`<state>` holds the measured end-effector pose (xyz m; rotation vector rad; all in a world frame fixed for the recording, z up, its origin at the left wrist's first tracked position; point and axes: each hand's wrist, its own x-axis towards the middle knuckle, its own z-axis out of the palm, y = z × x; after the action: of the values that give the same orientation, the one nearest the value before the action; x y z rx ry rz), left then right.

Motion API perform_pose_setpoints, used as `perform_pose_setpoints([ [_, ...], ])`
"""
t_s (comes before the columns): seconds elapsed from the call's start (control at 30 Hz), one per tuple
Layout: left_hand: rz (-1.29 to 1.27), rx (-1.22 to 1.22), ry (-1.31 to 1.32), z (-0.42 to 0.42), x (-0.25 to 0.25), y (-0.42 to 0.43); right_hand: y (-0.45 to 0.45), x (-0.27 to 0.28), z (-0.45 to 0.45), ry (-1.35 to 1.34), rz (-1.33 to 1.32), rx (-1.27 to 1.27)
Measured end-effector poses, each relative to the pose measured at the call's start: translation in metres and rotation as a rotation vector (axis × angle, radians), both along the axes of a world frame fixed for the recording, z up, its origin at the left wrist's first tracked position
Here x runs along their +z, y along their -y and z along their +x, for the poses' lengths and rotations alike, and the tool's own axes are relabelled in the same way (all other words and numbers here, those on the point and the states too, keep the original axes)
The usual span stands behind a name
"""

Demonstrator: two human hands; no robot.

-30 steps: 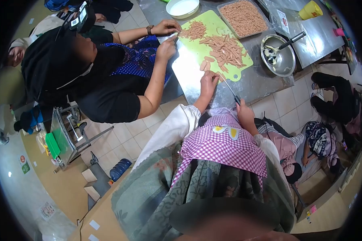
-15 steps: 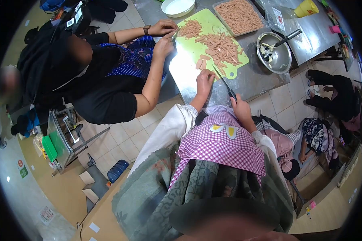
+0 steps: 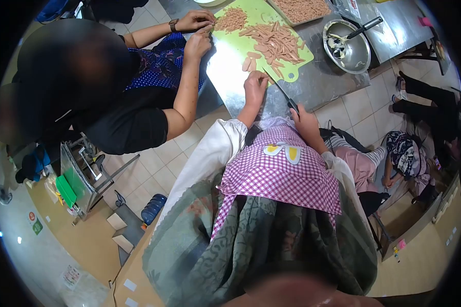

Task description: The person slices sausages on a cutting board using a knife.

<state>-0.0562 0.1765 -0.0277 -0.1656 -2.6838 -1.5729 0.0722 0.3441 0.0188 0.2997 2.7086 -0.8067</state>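
Note:
My right hand (image 3: 306, 123) is wrapped round the black handle of a knife (image 3: 292, 105). The knife's blade points away from me, over the near edge of a green cutting board (image 3: 305, 55). Just left of the blade, my left hand (image 3: 256, 88) has its fingers curled in a pinch on what looks like a small piece of sausage, mostly hidden. Beyond my fingers lie a few flat sausage slices (image 3: 250, 61). A pile of sausage strips (image 3: 276, 43) covers the board's middle, with finely chopped sausage (image 3: 231, 19) at its far left.
On my left, a co-worker's hands (image 3: 197, 33) work at the board's far left edge. A tray of chopped sausage (image 3: 305, 10) stands at the back. A metal bowl (image 3: 361, 59) with a dark-handled utensil (image 3: 364, 27) sits right. Other people are on the floor at right.
My view has shifted, so the table and board appear higher and slightly left. My left hand stays by the blade, and my right hand still holds the knife.

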Motion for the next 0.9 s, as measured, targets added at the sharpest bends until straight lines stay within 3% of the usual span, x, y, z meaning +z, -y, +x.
perform_pose_setpoints([
  [0.33, -0.001, 0.016, -0.002, 0.001, 0.000, -0.001, 0.004, -0.004, -0.003, 0.097, 0.129, 0.036],
  [0.57, 0.000, 0.011, 0.009, 0.002, 0.002, -0.002, 0.004, -0.035, -0.005, 0.142, 0.092, 0.025],
  [0.9, -0.039, 0.016, -0.004, 0.003, 0.000, -0.003, -0.005, -0.024, 0.019, 0.101, 0.105, 0.010],
])
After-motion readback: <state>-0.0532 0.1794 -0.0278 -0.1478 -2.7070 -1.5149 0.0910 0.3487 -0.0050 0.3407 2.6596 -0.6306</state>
